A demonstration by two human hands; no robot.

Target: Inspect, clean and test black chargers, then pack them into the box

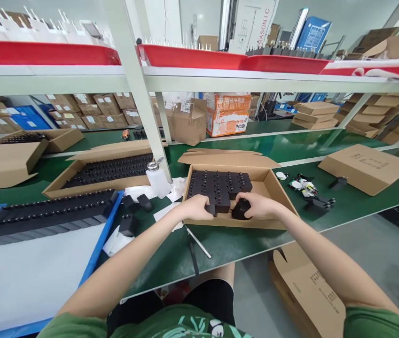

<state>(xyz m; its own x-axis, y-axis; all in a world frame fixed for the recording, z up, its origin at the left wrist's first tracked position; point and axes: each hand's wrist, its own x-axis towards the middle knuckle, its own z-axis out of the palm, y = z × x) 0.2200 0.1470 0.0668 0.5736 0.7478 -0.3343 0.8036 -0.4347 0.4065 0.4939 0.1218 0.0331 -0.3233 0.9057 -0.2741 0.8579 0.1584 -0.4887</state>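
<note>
Clasping one black block [240, 210], the right hand [256, 205] faced the left hand [198, 208], which pinched another block [211, 209] inside the cardboard carton [266, 223].

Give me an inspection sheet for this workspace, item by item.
Surface: green table, cartons and loose things on it.
Job's things: open carton, with black blocks packed at left and middle, bare cardboard at right.
Clutter: white bottle, paper, silver rod and black strap left of the carton's front; assorted parts to its right.
Left hand: fingers at a block in the carton's front; grip unclear.
Right hand: grasps a block.
Cables: a thin dark line at the back, perhaps a cord.
Surroundings: shelf with red trays; an orange-white box behind the table.
</note>
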